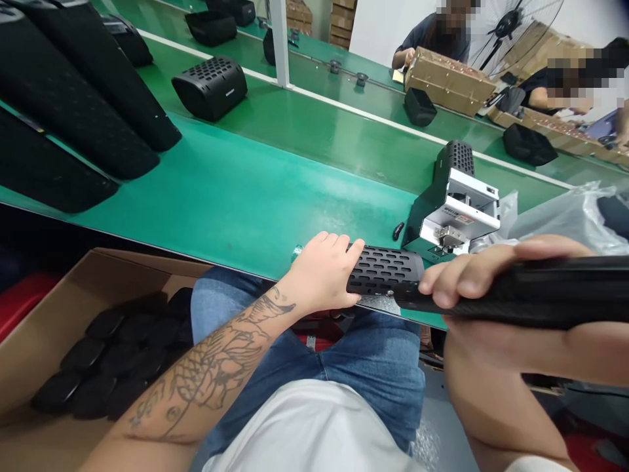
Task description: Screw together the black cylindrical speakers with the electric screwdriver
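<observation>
My left hand [327,272] is wrapped over the left end of a black slotted speaker housing [386,269] at the front edge of the green table [236,196]. In my right hand [491,288] is a long black tool [550,292], its narrow tip touching or just in front of the housing's right part. The fingers lie over the tool and the thumb side is beneath it. A small black piece [398,231] lies on the table behind the housing.
A silver and black device [455,213] stands behind my right hand, with clear plastic [574,210] beside it. Long black panels [83,98] lie at the left. An open carton [29,354] holds several black parts. Across the green belt [314,124] two people work near cardboard boxes [447,78].
</observation>
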The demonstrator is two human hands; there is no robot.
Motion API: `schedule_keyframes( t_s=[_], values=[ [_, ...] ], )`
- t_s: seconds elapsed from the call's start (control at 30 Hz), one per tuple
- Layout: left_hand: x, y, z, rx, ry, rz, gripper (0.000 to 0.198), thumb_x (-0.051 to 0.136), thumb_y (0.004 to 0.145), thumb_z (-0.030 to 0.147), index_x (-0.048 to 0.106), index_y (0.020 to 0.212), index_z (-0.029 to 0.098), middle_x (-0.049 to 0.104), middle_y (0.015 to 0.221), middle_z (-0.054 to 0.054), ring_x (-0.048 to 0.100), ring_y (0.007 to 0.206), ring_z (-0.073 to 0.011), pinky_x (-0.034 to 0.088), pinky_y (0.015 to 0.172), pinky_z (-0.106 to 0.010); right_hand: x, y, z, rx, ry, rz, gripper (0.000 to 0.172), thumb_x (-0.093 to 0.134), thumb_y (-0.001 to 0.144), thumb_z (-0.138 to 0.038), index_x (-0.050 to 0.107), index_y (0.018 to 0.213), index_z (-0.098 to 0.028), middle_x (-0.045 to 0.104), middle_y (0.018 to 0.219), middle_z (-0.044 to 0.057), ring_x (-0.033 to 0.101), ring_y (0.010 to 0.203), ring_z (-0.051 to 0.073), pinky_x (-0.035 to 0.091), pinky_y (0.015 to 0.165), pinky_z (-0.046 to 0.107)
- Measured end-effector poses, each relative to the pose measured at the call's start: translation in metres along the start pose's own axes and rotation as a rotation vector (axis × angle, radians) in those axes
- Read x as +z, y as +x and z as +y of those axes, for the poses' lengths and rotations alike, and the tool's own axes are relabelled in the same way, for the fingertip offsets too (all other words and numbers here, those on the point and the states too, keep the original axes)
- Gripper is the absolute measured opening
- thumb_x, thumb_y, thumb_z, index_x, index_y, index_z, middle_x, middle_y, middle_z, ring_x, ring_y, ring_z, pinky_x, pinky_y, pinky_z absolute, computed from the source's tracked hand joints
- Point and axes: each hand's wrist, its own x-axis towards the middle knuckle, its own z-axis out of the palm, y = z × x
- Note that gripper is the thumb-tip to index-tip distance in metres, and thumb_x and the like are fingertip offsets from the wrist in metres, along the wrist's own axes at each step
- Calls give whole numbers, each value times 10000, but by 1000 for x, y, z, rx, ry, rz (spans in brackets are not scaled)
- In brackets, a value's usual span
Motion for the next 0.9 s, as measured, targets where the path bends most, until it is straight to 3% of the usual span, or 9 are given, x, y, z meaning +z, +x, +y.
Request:
schedule_keyframes(
  t_s=[0.13, 0.3, 0.43, 0.6, 0.9],
  values=[
    [0, 0, 0, 0, -10, 26, 941, 836, 817, 617, 562, 1534, 73, 717, 1290, -195, 691, 1153, -375, 452, 1048, -463, 27, 0, 15, 18, -17, -2, 576, 873, 773, -810, 758, 917, -265, 664, 611, -35, 620, 461, 220, 579, 515, 422],
    [-2, -1, 2, -4, -28, 18, 923, 841, 812, 606, 581, 1507, 57, 715, 1266, -190, 689, 1137, -378, 454, 1033, -468, 20, 7, 44, -113, 114, -96, 533, 835, 857, -717, 800, 999, -205, 686, 631, 0, 623, 456, 228, 577, 469, 404],
    [-3, -1, 2, -1, -28, 16, 923, 837, 814, 599, 575, 1516, 60, 714, 1261, -190, 687, 1133, -375, 448, 1026, -462, 24, 7, 37, -120, 56, -47, 543, 829, 852, -746, 791, 953, -214, 668, 602, -7, 597, 420, 219, 555, 444, 396],
    [-3, 0, 2, -3, -32, 10, 921, 832, 817, 589, 568, 1521, 58, 709, 1259, -189, 688, 1130, -373, 440, 1030, -456, 34, 5, 20, 13, -38, -24, 618, 923, 676, -827, 761, 848, -256, 657, 571, -33, 595, 419, 227, 563, 472, 417],
    [-3, 0, 2, 2, -39, 16, 866, 837, 804, 583, 600, 1456, 66, 711, 1223, -183, 688, 1095, -375, 448, 984, -462, 24, 4, 43, 5, 96, -168, 523, 957, 733, -715, 819, 894, -237, 691, 624, -10, 629, 454, 210, 588, 490, 392]
  ],
)
